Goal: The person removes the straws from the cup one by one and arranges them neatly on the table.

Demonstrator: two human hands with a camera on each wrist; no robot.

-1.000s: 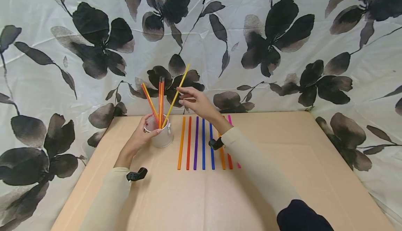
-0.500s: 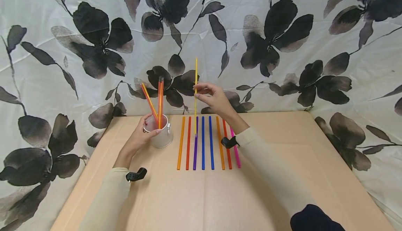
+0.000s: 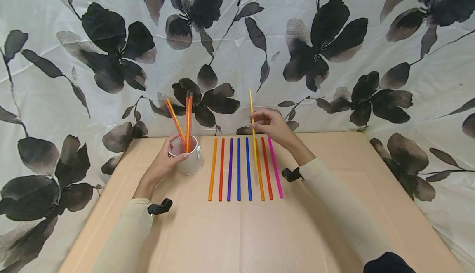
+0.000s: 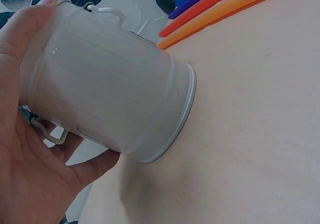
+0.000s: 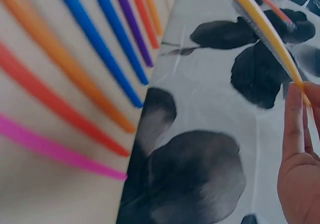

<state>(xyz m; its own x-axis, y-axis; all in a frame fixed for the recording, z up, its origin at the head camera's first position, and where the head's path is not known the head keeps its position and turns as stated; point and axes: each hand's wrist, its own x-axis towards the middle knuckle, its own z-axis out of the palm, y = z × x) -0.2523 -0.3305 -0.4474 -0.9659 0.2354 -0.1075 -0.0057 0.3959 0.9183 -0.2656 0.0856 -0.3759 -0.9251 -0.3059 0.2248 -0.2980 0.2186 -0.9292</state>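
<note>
My left hand holds a small white bucket at the table's back left, thumb at the rim and fingers round its side. Several red, orange and yellow straws lean inside it. In the left wrist view the bucket shows its pale wall and small side loops. My right hand pinches a yellow straw near its middle, above the table's back edge. The yellow straw stands almost upright, its lower end overlapping an orange straw in the head view; whether they touch I cannot tell.
A row of parallel straws lies right of the bucket: orange, red, purple, two blue, then orange, red and pink. A floral cloth hangs behind the beige table.
My right hand has lifted the yellow straw out of the bucket and carried it right, over the row, then lowered it somewhat. My left hand and the bucket stay in place.
</note>
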